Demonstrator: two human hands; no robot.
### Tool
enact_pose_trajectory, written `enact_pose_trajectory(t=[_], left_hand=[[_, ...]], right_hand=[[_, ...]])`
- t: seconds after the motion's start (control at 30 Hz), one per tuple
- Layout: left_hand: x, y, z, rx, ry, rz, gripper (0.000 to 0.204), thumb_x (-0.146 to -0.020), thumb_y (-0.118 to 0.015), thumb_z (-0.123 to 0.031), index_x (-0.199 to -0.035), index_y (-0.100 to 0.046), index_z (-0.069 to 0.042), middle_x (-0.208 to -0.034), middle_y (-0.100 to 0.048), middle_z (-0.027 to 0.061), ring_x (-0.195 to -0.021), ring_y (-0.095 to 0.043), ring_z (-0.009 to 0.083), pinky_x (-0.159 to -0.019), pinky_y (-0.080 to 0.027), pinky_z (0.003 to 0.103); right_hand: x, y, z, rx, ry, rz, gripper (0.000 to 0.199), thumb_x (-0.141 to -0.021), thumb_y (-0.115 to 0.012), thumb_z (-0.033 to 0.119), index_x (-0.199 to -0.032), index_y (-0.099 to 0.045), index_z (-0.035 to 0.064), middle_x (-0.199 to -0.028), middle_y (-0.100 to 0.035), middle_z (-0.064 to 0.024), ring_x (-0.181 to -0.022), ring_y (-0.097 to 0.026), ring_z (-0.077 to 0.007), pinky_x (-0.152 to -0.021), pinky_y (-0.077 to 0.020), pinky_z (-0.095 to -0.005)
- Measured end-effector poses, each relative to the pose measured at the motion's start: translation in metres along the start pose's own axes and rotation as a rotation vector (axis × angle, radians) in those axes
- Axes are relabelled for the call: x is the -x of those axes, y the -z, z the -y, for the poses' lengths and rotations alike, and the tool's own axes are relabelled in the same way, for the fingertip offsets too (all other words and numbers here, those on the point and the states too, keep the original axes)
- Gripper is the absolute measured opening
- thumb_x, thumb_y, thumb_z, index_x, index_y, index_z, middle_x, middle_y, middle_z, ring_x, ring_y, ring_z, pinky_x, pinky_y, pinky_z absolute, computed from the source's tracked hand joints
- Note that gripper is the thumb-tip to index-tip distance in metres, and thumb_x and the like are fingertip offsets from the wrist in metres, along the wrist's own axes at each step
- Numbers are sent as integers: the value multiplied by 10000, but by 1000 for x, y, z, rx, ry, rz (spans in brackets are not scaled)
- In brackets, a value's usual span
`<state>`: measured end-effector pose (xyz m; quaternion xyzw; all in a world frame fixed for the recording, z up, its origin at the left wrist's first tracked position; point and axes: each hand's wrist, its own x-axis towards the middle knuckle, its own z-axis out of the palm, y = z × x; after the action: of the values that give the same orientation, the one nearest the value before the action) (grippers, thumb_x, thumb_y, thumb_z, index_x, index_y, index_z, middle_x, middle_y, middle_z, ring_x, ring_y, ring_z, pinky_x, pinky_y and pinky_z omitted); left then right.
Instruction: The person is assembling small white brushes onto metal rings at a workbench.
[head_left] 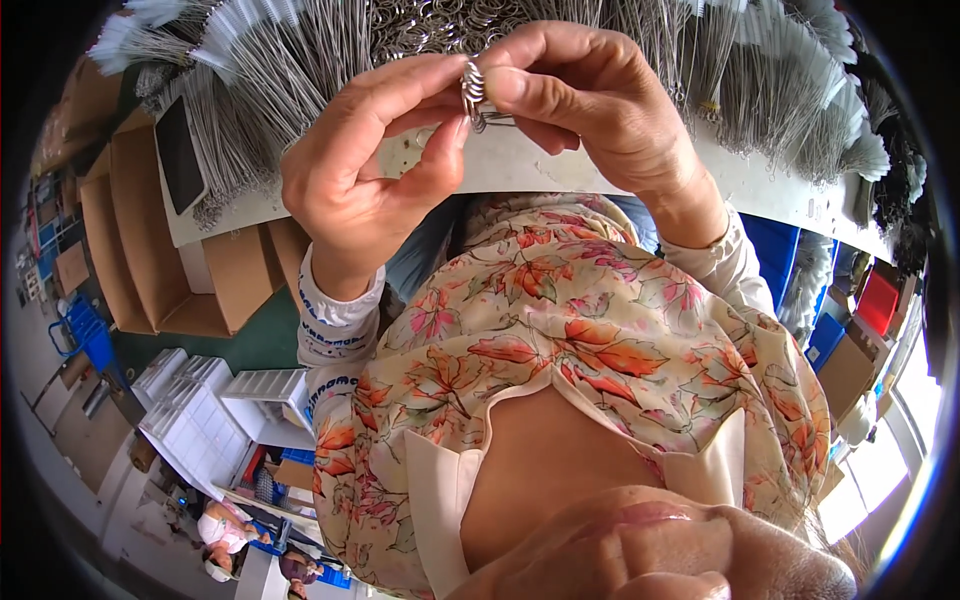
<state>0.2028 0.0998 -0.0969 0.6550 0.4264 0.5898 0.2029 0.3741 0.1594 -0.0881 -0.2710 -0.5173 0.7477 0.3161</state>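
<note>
Near the table's front edge, both hands meet over a small row of shiny metal rings [472,88]. My left hand [365,165] pinches the rings between thumb and fingertips. From the other side my right hand [610,110] closes thumb and forefinger against them; its remaining fingers are curled. Thin metal wires [497,116] show just below the rings, beside the right fingers; where they lead is hidden. Behind the hands lies a heap of loose metal rings [435,28]. Bundles of thin wire brushes with white bristle ends are on the left [285,75] and on the right [765,85].
A dark flat phone-like device [180,155] lies at the table's left end. Open cardboard boxes [150,240] stand beside the table on the left, with white plastic crates [200,410] further off. Blue bins [770,255] are below the right side. Two people [225,530] are in the background.
</note>
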Motion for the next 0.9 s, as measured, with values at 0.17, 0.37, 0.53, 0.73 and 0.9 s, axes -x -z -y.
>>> enact_pose_trajectory(t=[0.17, 0.37, 0.53, 0.73, 0.9], left_hand=[[-12, 4, 2, -56, -37, 43, 284, -715, -651, 105, -995, -635, 59, -956, -656, 140, -804, -665, 169, -709, -560, 246], [-24, 12, -16, -46, 137, 204, 299, -751, -567, 121, -1048, -593, 109, -1018, -633, 195, -884, -639, 190, -755, -521, 255], [-22, 20, -6, -241, 10, 339, 169, -856, -618, -83, -968, -591, 41, -821, -573, 53, -669, -523, 82, -591, -450, 216], [1, 13, 0, 630, 599, 102, 162, -930, -514, -118, -996, -567, 20, -743, -507, 3, -600, -397, 53, -525, -367, 209], [-4, 13, -26, 1, 381, 225, 127, -901, -557, -88, -1001, -600, -21, -716, -575, -11, -548, -471, 27, -492, -392, 165]], right_hand=[[-6, 8, 3, -52, -17, 129, 116, -890, -588, 118, -943, -625, 22, -804, -613, -1, -635, -511, -24, -521, -402, -184], [-3, 10, 3, 241, 229, 117, 115, -823, -661, 65, -925, -645, 16, -773, -636, -10, -585, -499, -24, -501, -397, -172], [1, 4, 5, 91, -45, 12, 90, -824, -653, 53, -900, -644, 6, -810, -642, -33, -614, -537, -43, -520, -426, -174], [8, 6, -4, 243, 53, 5, 118, -845, -641, 80, -948, -643, 22, -681, -569, 28, -555, -464, -21, -475, -357, -164], [7, 6, -2, 204, 120, 28, 116, -842, -639, 64, -947, -644, 17, -723, -596, 15, -563, -474, -20, -484, -373, -163]])
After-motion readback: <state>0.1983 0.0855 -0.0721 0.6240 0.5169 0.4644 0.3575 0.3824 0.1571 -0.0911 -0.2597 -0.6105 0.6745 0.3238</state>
